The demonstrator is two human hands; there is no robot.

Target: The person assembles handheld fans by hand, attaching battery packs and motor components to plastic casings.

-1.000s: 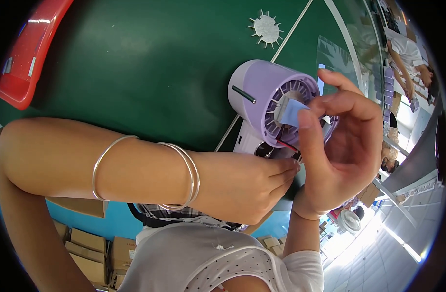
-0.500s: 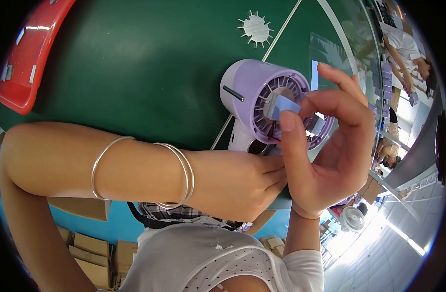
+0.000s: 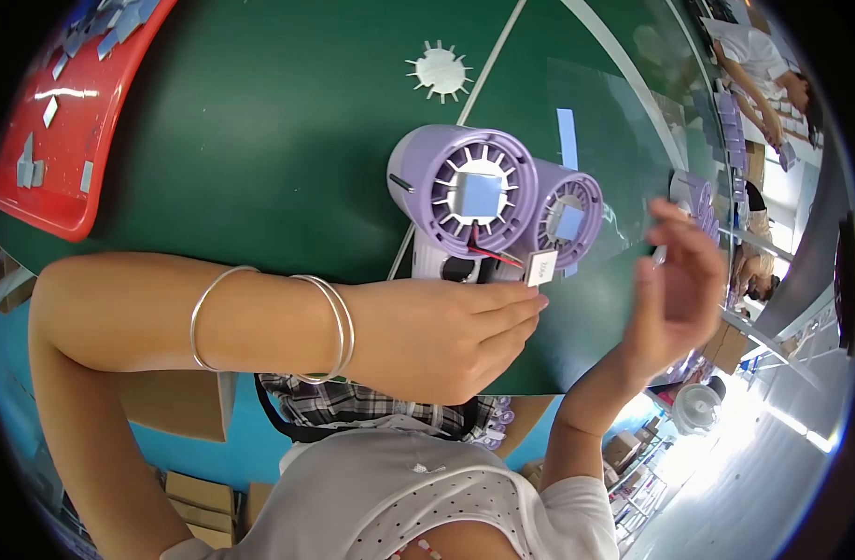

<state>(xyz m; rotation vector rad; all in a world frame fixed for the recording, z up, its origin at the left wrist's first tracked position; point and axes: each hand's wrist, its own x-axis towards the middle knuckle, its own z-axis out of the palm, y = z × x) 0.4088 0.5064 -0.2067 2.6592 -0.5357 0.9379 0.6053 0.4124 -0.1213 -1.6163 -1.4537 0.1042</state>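
My left hand (image 3: pixel 455 327) is wrapped around the handle end of a purple handheld fan (image 3: pixel 411 154), whose round head faces me. On the hub inside its ring of white fins lies a square blue pad (image 3: pixel 482 195). Red and black wires run from the head to a small white tag (image 3: pixel 541 268) by my left fingertips. A second purple fan (image 3: pixel 591 201) with a similar blue pad (image 3: pixel 569 223) stands close against its right side. My right hand (image 3: pixel 675 289) is raised off to the right, slightly blurred, its thumb and fingers apart.
A red tray (image 3: pixel 101 140) with several blue-grey pads sits at the far left. Beyond the fans, a silver spiked disc (image 3: pixel 441 72) and a blue strip (image 3: pixel 567 138) lie on the green table (image 3: pixel 259 112). Other people work at the right; cardboard boxes (image 3: pixel 199 499) are below.
My right hand has let go of the blue pad and moved right, away from the fan. The pad now lies on the hub, and the second fan has come into clear view.
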